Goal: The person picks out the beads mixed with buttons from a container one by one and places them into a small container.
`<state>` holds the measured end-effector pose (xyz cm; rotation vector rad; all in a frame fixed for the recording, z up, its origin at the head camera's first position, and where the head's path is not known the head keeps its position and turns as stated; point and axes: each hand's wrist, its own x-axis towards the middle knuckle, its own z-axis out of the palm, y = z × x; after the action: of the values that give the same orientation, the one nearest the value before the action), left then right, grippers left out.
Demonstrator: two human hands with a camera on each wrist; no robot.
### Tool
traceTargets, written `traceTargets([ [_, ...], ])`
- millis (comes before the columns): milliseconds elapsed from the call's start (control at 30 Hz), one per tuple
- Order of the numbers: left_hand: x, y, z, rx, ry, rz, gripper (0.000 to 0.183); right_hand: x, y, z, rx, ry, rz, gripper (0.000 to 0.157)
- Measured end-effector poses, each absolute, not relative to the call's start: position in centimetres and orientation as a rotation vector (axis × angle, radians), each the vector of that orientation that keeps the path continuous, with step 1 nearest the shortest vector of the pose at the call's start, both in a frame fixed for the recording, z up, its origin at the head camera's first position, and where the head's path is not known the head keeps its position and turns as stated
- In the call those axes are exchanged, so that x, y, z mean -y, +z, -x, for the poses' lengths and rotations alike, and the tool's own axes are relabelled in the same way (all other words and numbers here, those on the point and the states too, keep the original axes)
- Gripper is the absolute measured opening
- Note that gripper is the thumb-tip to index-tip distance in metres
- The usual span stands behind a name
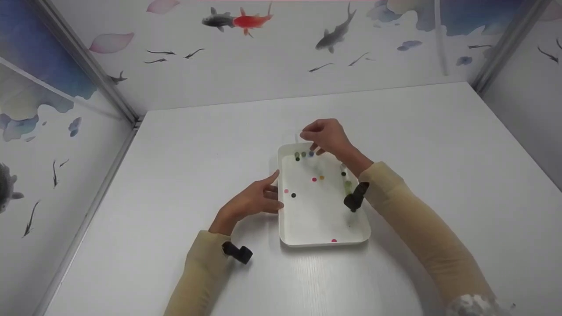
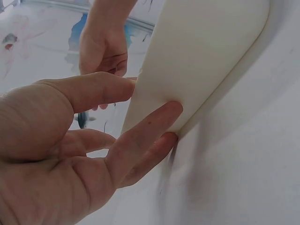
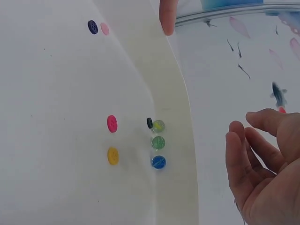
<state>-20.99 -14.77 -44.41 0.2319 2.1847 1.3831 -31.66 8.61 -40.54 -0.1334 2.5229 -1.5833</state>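
A white shallow tray [image 1: 325,219] holds small buttons and glass marbles. My left hand [image 1: 254,199] touches its left side, with fingertips [image 2: 171,112] against the outer wall. Past the tray's far end hovers my right hand [image 3: 267,164], its fingers loosely bent and apart from the thumb, nothing visible between them. Near that end, a yellow-green marble [image 3: 158,126], a green marble [image 3: 158,142] and a blue marble [image 3: 158,162] line up, with a black button [image 3: 149,123] beside them. A red-pink button [image 3: 112,123] and a yellow button [image 3: 113,156] lie mid-tray.
Along the tray's right wall are another black button [image 1: 343,174] and a green marble [image 1: 348,184], partly hidden by the wrist camera [image 1: 355,197]. A pink button [image 1: 334,240] sits by the near wall. Printed panels [image 1: 281,57] surround the white table [image 1: 189,153].
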Motion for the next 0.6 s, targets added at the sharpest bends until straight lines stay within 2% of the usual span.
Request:
traceTargets([
  [600,14.9,-44.4,21.1,-2.168,1.386,-0.232,0.095,-7.1,-42.0,30.5,-2.589,-1.358,0.119,0.027],
])
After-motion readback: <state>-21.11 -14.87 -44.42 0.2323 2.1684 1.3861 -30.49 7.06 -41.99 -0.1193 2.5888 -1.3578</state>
